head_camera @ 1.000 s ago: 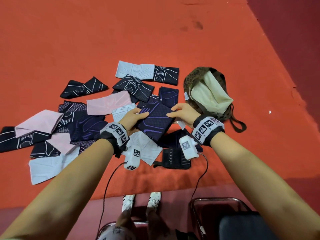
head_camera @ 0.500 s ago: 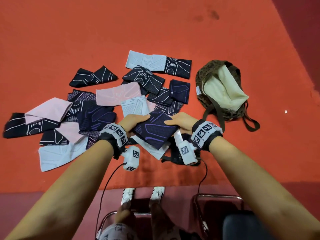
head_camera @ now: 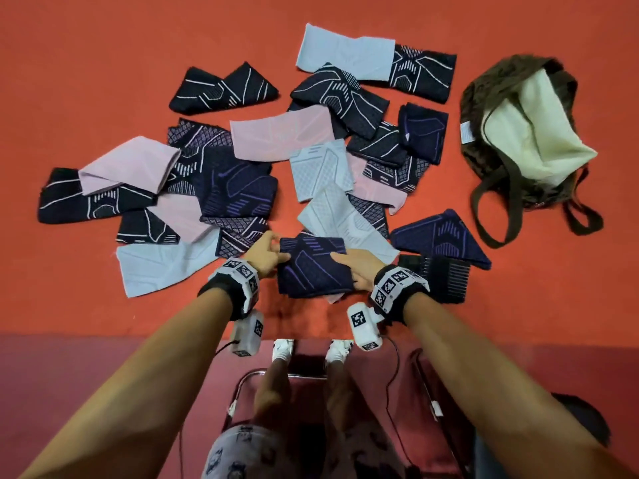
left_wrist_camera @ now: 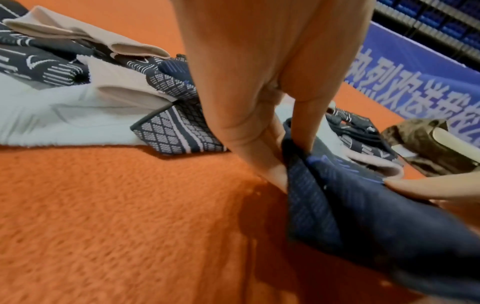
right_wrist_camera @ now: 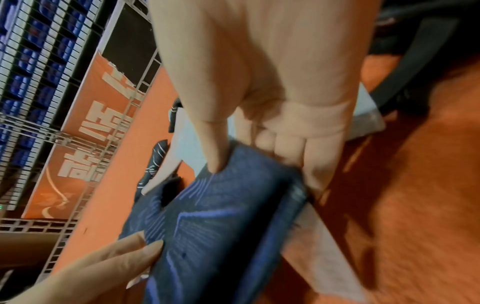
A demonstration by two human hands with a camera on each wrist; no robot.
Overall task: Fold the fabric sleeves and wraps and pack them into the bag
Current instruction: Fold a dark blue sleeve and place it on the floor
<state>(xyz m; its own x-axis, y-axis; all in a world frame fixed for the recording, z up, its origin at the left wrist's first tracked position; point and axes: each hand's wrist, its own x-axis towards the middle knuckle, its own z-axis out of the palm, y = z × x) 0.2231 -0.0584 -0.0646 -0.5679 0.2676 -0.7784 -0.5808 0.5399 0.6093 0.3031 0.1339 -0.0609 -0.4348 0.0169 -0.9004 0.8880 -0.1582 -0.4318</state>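
A: Sleeve (head_camera: 313,267), navy with purple lines, folded, sits at the near edge of the pile on the orange carpet (head_camera: 103,63). In the head view the left hand (head_camera: 266,252) grips its left edge and the right hand (head_camera: 359,267) its right edge. A pale piece (head_camera: 332,298) peeks out under its near edge.

B: And the bag (head_camera: 525,133)?

A: Far right, well apart from the hands, mouth open, cream lining showing, straps trailing toward the near side. The other sleeves (head_camera: 242,160) overlap so much that I cannot count them.

B: Left wrist view?

A: The left hand (left_wrist_camera: 259,102) pinches a bunched edge of the sleeve (left_wrist_camera: 363,216) between thumb and fingers (left_wrist_camera: 262,162). The right hand's fingertip (left_wrist_camera: 415,185) rests on the fabric from the right. The bag (left_wrist_camera: 426,144) is cut off at the frame edge, and the near end of the sleeve blurs out.

B: Right wrist view?

A: The right hand (right_wrist_camera: 259,92) clamps the sleeve (right_wrist_camera: 221,226), thumb (right_wrist_camera: 215,152) on top, fingers (right_wrist_camera: 311,160) curled under. Left fingertips (right_wrist_camera: 135,253) touch its far side. Motion blur smears the sleeve's edge, and the pale piece (right_wrist_camera: 330,257) beneath it is hard to make out.
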